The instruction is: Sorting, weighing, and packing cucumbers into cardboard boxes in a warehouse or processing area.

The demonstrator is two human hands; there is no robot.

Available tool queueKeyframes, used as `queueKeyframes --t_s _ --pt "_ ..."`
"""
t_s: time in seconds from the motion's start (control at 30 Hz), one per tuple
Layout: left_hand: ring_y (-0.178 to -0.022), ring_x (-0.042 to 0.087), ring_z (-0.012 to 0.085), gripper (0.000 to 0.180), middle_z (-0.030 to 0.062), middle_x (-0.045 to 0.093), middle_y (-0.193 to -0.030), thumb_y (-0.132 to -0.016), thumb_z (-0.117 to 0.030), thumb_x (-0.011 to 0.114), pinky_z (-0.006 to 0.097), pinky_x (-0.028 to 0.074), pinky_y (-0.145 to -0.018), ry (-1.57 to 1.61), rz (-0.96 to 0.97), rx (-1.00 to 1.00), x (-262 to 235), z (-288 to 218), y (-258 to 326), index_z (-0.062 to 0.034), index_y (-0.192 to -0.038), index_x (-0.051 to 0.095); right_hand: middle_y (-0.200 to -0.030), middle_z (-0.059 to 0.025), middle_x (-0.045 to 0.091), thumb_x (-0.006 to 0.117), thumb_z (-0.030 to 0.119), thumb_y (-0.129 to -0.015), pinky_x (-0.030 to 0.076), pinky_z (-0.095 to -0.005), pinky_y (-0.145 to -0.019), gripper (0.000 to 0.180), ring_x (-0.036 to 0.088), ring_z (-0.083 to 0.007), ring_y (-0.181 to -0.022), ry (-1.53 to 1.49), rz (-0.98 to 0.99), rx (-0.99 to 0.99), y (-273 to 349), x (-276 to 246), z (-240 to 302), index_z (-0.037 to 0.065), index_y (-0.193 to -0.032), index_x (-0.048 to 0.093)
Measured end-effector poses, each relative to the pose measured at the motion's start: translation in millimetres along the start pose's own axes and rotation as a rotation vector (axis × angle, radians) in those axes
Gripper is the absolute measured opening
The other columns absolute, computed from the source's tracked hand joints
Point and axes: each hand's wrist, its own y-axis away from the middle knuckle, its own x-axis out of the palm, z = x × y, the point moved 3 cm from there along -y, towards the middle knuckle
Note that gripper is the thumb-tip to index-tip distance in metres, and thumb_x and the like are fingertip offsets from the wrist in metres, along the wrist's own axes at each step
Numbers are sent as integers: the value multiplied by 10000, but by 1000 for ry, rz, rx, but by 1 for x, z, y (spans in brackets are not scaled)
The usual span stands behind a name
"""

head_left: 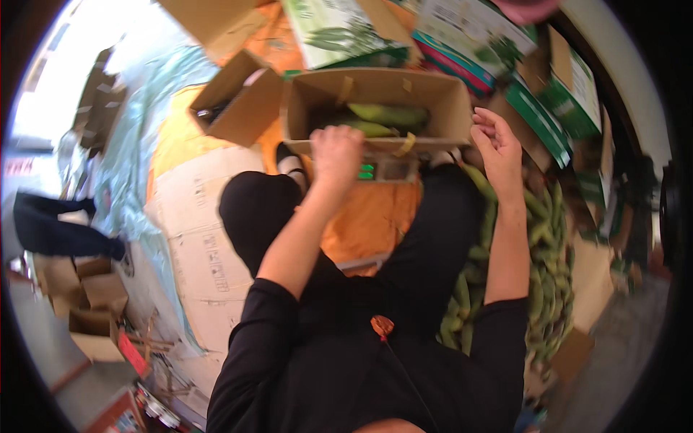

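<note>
An open, long cardboard box [447, 108] stands in front of me with a few long green vegetables [390, 115] inside; their exact kind is blurred. My left hand [337, 154] is closed over the near rim of this box, left of its middle, with the fingertips partly hidden. Beside the box's right end, my right hand [498, 148] has loosely bent, parted fingers and holds nothing; whether it touches the cardboard I cannot tell. Under the near side of the box shows a scale [393, 169] with a lit green display. Yellow tabs [406, 146] stick out at the box's rim.
A heap of green vegetables [541, 289] lies to my right. Printed green-and-white boxes [346, 32] crowd the far side. At the left are a smaller open carton [242, 101], flattened cardboard [198, 231] and blue plastic sheeting [144, 173]. Another person's dark-trousered leg [65, 227] shows far left.
</note>
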Motion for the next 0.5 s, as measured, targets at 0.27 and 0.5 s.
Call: queueKeyframes --t_s 0.27,0.5 --pt "-886 545 248 172 39 589 -868 -744 -227 682 417 376 -843 -18 38 0 -11 2 -4 -121 -859 609 -920 -67 657 615 94 -850 485 -258 -726 234 599 -107 -819 126 -400 487 158 -98 -150 7 -1067 615" --pt "-889 548 253 158 38 592 -874 -777 -225 656 423 369 -854 -14 73 18 -3 -8 -5 -110 -875 609 -988 -185 649 616 189 -810 478 -410 -799 288 614 -343 -939 595 -257 776 297 -97 -244 43 -1058 628"
